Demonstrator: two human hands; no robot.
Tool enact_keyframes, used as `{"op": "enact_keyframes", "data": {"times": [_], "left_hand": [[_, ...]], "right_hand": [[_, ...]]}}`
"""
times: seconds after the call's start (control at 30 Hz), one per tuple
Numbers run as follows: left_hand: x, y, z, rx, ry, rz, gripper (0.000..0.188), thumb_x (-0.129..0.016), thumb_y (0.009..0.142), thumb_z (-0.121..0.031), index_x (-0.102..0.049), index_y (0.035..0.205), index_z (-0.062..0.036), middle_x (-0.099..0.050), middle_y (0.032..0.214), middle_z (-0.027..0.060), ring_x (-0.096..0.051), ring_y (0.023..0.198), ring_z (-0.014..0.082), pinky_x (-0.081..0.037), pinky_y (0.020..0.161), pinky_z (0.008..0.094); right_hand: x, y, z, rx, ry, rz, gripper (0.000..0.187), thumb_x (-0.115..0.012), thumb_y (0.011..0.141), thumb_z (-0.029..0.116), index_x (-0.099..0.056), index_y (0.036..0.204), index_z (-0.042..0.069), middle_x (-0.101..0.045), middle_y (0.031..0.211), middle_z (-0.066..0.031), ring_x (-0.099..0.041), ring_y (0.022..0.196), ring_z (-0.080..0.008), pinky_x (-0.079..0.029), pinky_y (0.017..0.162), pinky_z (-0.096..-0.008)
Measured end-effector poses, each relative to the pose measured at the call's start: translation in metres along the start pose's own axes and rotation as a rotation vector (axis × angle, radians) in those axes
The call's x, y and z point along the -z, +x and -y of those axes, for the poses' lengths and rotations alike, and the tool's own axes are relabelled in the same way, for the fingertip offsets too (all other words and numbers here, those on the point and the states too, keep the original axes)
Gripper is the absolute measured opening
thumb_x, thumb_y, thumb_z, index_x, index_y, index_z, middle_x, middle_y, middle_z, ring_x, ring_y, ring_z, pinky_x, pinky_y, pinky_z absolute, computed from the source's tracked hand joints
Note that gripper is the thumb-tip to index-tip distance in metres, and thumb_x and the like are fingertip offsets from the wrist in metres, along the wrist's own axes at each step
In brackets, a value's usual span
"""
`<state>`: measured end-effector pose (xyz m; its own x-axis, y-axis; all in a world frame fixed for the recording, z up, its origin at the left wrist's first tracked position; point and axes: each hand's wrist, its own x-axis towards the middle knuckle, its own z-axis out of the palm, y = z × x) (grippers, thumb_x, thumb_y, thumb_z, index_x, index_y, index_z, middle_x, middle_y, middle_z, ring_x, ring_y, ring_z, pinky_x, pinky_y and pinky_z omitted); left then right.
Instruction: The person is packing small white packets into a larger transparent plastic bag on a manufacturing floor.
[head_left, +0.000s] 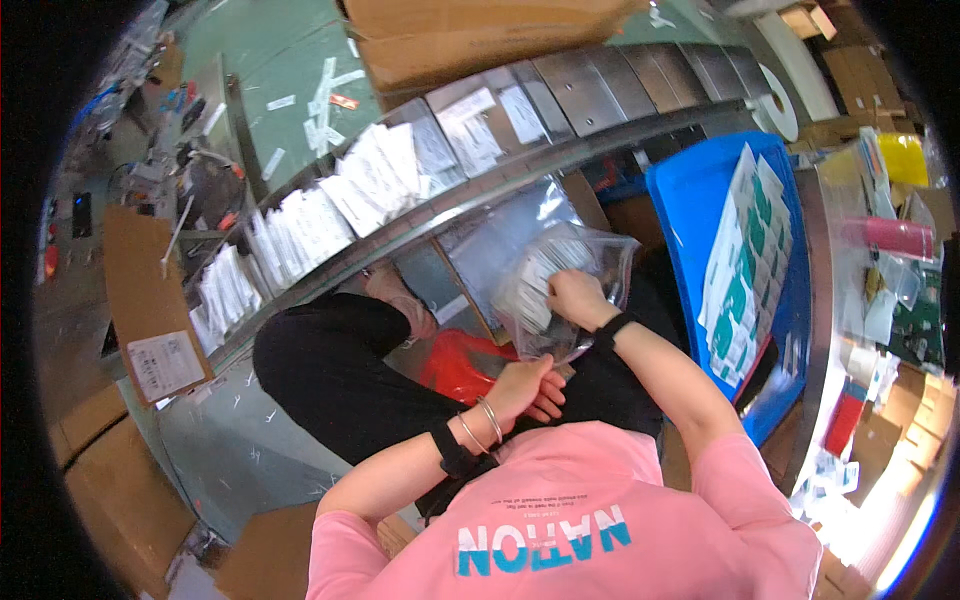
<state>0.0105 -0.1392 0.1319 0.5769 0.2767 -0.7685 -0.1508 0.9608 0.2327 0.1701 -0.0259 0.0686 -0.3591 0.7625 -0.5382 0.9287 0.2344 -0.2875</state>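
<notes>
A clear plastic zip bag (612,262) lies over my lap with its mouth toward me. Inside it is a stack of white printed slips (535,290). My right hand (578,298) reaches into the bag, its fingers closed at the right edge of the stack. My left hand (525,388) is at the bag's near edge, thumb against the plastic and fingers curled below it; the exact grip is partly hidden. Just left of the bag is a red plastic bag (460,362) between my legs.
Ahead runs a metal rack (580,95) with rows of white slips (370,175) in its slots. To the right stands a blue bin (690,200) holding white-and-green packets (745,265). A cardboard box (480,30) sits beyond the rack; a cardboard piece (145,270) stands left.
</notes>
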Motion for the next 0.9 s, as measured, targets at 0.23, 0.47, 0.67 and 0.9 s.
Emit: {"op": "enact_keyframes", "data": {"times": [0.23,0.47,0.67,0.9], "left_hand": [[-0.001,-0.008,0.0,0.01,0.079,-0.018,0.046,-0.043,0.09,-0.043,-0.058,0.091,-0.0004,-0.061,0.074,0.0108,-0.063,0.061,0.0201,-0.05,0.053,0.0286],[0.006,-0.005,-0.001,-0.04,0.043,0.005,0.043,-0.044,0.091,-0.041,-0.057,0.091,0.0003,-0.061,0.077,0.0112,-0.063,0.063,0.0201,-0.05,0.054,0.0275],[0.009,-0.005,0.001,-0.037,0.047,0.011,0.045,-0.043,0.091,-0.041,-0.057,0.091,0.0013,-0.061,0.077,0.0116,-0.063,0.063,0.0206,-0.05,0.054,0.0274],[0.009,-0.004,-0.001,-0.034,0.06,0.026,0.046,-0.043,0.091,-0.042,-0.058,0.091,0.0018,-0.061,0.077,0.012,-0.063,0.064,0.0212,-0.051,0.056,0.0281]], "right_hand": [[-0.013,0.007,0.001,0.161,-0.158,-0.097,0.011,-0.058,0.068,0.012,-0.063,0.068,0.002,-0.062,0.074,-0.0189,-0.062,0.073,-0.035,-0.049,0.065,-0.0434],[-0.011,0.008,-0.002,0.111,-0.204,-0.161,0.01,-0.054,0.068,0.006,-0.063,0.067,0.002,-0.062,0.072,-0.0191,-0.063,0.07,-0.0345,-0.05,0.063,-0.0419],[0.01,0.001,0.002,0.092,-0.214,-0.142,0.011,-0.054,0.068,0.006,-0.064,0.07,0.001,-0.063,0.075,-0.0204,-0.063,0.072,-0.0352,-0.05,0.065,-0.0429],[0.002,0.01,-0.009,0.056,-0.215,-0.07,0.016,-0.058,0.07,0.017,-0.063,0.07,0.001,-0.062,0.077,-0.0195,-0.062,0.076,-0.0351,-0.049,0.067,-0.0445]]}}
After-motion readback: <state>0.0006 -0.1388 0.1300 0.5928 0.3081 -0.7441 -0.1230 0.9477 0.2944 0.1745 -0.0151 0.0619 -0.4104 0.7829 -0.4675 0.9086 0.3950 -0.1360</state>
